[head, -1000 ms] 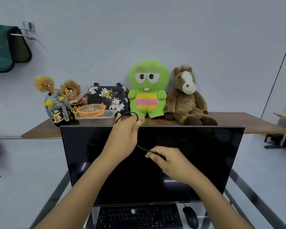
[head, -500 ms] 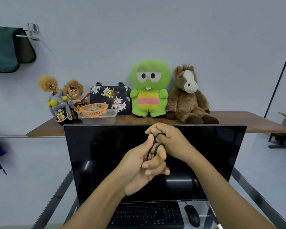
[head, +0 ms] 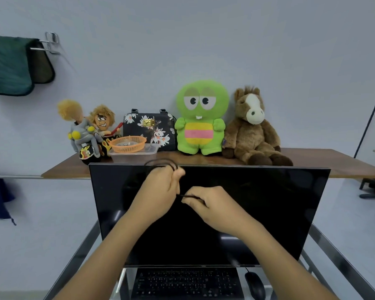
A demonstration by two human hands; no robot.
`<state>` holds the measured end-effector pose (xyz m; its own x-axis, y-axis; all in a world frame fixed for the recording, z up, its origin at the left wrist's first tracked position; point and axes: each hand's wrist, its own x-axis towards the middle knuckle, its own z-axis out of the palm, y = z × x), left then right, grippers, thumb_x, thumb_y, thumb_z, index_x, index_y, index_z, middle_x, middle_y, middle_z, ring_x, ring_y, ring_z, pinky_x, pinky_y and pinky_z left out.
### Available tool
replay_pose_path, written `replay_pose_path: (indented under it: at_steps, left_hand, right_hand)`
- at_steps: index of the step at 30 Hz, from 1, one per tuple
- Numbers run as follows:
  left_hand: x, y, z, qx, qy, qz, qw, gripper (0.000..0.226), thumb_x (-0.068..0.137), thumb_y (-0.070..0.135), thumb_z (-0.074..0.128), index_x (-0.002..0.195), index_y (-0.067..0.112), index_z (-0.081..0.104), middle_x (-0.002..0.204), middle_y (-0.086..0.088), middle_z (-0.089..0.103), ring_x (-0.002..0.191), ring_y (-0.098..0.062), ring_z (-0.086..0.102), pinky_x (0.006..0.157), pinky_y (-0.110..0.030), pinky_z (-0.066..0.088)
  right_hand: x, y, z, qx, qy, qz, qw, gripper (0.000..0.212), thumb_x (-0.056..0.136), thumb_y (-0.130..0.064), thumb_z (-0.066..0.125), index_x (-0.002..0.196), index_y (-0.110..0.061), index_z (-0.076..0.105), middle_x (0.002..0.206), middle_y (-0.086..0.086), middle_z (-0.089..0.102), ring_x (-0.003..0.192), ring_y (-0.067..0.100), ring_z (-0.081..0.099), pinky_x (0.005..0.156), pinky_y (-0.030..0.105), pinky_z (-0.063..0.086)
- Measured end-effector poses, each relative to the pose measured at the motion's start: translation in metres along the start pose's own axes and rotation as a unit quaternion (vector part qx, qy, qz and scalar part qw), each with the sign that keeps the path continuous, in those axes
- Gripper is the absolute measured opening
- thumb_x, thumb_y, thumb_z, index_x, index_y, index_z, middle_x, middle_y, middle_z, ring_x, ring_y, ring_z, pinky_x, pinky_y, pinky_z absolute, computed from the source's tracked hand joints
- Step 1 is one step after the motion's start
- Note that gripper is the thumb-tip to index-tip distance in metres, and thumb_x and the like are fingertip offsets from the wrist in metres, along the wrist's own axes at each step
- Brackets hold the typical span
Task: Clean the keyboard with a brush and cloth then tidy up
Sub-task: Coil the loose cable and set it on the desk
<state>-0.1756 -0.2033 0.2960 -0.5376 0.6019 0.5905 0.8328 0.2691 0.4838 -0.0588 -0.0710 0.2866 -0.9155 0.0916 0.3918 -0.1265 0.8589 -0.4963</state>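
Note:
Both hands are raised in front of the dark monitor (head: 268, 213). My left hand (head: 158, 191) grips several loops of a thin black cable (head: 160, 162), which arch above its knuckles at the monitor's top edge. My right hand (head: 212, 205) pinches the free run of the same cable just to the right and a little lower. The black keyboard (head: 186, 282) lies below the monitor at the bottom of the view, with a black mouse (head: 254, 285) to its right. No brush is in view.
A wooden shelf (head: 323, 161) behind the monitor carries plush toys, a floral bag (head: 149, 126), and an orange basket (head: 127, 144) in a clear tub. A dark green cloth (head: 7, 63) hangs on a wall rack at upper left. Metal frame rails run down both sides.
My hands have come apart: the left moved up and left with the coiled loops, the right dropped lower and right, drawing out a short length of cable.

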Motion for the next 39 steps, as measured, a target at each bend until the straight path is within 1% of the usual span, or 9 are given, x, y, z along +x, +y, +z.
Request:
replay_pose_path:
  at_steps: [5,9,12,17,22,26,30,34,39]
  left_hand:
    - [-0.032,-0.009,0.011,-0.161,-0.13,-0.094,0.974,0.054,0.094,0.054,0.027,0.073,0.018,0.062,0.053,0.002,0.054,0.052,-0.008,0.05,0.063,-0.027,0.044]
    - [-0.048,0.003,0.012,-0.339,-0.276,-0.124,0.891,0.074,0.096,0.058,0.015,0.077,0.004,0.063,0.047,-0.006,0.036,0.048,-0.015,0.036,0.066,-0.017,0.045]
    - [-0.051,0.019,0.016,-0.478,-0.305,-0.118,0.815,0.066,0.096,0.057,0.024,0.073,0.006,0.059,0.044,0.0,0.028,0.044,-0.015,0.03,0.078,-0.029,0.049]
    - [-0.046,0.036,0.027,-0.608,-0.244,-0.118,0.746,0.056,0.101,0.045,0.032,0.067,0.006,0.054,0.039,0.003,0.024,0.039,-0.013,0.027,0.077,-0.036,0.048]
    - [-0.031,0.036,0.029,-0.694,-0.014,-0.197,0.693,0.049,0.097,0.044,0.036,0.071,0.009,0.059,0.041,0.002,0.028,0.041,-0.013,0.03,0.078,-0.034,0.045]
    - [-0.021,0.016,0.031,-0.571,0.127,-0.219,0.781,0.045,0.101,0.038,0.034,0.085,0.007,0.062,0.05,0.0,0.042,0.051,-0.016,0.044,0.081,-0.036,0.048]
    - [-0.03,0.005,0.042,-0.352,0.088,-0.167,0.917,0.042,0.102,0.034,0.034,0.088,0.01,0.065,0.063,-0.003,0.058,0.063,-0.008,0.056,0.07,-0.017,0.046]
    - [-0.045,0.0,0.052,-0.222,0.025,-0.091,0.97,0.029,0.099,0.035,0.038,0.09,0.021,0.061,0.077,0.004,0.065,0.069,-0.002,0.061,0.066,-0.021,0.05]
    - [-0.061,-0.006,0.055,-0.139,-0.059,-0.081,0.985,0.054,0.091,0.064,0.024,0.077,0.025,0.059,0.072,0.005,0.067,0.066,-0.006,0.065,0.065,-0.037,0.056]
  right_hand:
    - [0.001,-0.002,-0.013,-0.026,0.02,-0.048,0.998,0.011,0.092,-0.032,0.061,0.098,-0.03,0.07,0.069,-0.006,0.066,0.062,0.009,0.059,0.06,0.026,0.049]
    - [0.009,0.003,-0.017,0.065,0.069,-0.041,0.995,0.012,0.092,-0.029,0.062,0.093,-0.023,0.072,0.073,-0.013,0.068,0.068,0.002,0.061,0.064,0.018,0.048]
    - [0.016,0.006,-0.007,0.118,0.115,-0.006,0.986,0.021,0.094,-0.03,0.058,0.088,-0.018,0.072,0.071,-0.006,0.069,0.062,0.008,0.059,0.062,0.028,0.047]
    - [0.018,0.005,0.02,0.339,0.077,0.158,0.924,0.045,0.1,-0.037,0.043,0.083,-0.002,0.065,0.054,-0.006,0.054,0.054,0.008,0.05,0.054,0.023,0.041]
    - [0.006,0.01,0.041,0.4,0.023,0.184,0.897,0.04,0.102,-0.04,0.037,0.091,-0.008,0.06,0.052,-0.006,0.045,0.052,0.012,0.042,0.053,0.027,0.039]
    - [-0.007,0.005,0.045,0.213,-0.119,0.163,0.956,0.025,0.1,-0.026,0.039,0.105,-0.017,0.062,0.069,-0.006,0.053,0.063,0.008,0.049,0.065,0.03,0.045]
    - [-0.014,-0.004,0.038,0.084,-0.122,0.098,0.984,0.022,0.099,-0.018,0.044,0.113,-0.012,0.06,0.081,-0.013,0.056,0.067,0.001,0.053,0.06,0.011,0.042]
    - [-0.022,-0.005,0.023,0.065,-0.086,0.11,0.988,0.015,0.094,-0.019,0.055,0.098,-0.017,0.069,0.081,-0.008,0.067,0.068,0.006,0.065,0.062,0.018,0.053]
    - [-0.026,-0.003,0.01,0.128,-0.007,0.141,0.982,0.006,0.085,-0.017,0.066,0.08,-0.018,0.067,0.072,0.001,0.073,0.068,0.012,0.07,0.071,0.033,0.059]
